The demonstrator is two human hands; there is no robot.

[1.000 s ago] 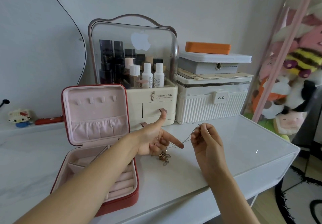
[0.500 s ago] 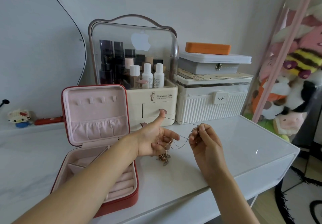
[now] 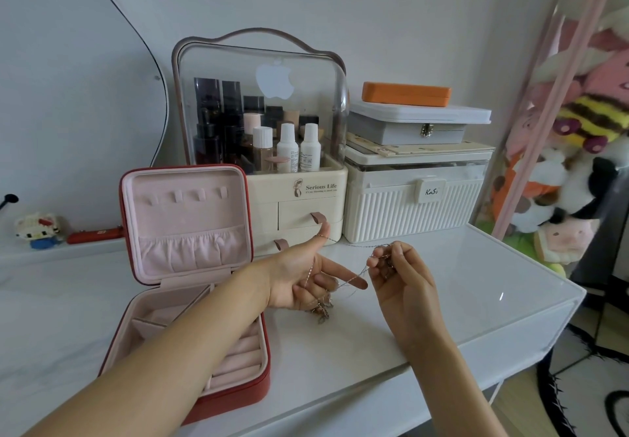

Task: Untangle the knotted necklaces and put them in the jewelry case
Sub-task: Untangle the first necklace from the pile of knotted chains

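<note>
**Desk editor:** What are your hands doing over the white desk?

**Photographer:** Your left hand hangs above the desk with its thumb up and forefinger pointing right; a fine chain runs over the thumb tip, and the lower fingers curl round a bunched part of the knotted necklaces, whose small pendants dangle just below the palm. Your right hand pinches a gathered clump of chain at its fingertips, a narrow grip.

**Desk editor:** And the line between them?

**Photographer:** Two strands span the gap, lying roughly left to right: one from the thumb tip across to the right fingertips, another sagging lower past the forefinger. The tangle seems to sit at the right-hand end, so the right hand is the nearer one to tease it loose while the left holds the strands apart. I judge the untangling not yet done.

**Desk editor:** Where is the case?

**Photographer:** The red jewelry case stands open on the desk to your left, under the left forearm, nearer the left hand. No chain shows in its visible compartments.
</note>
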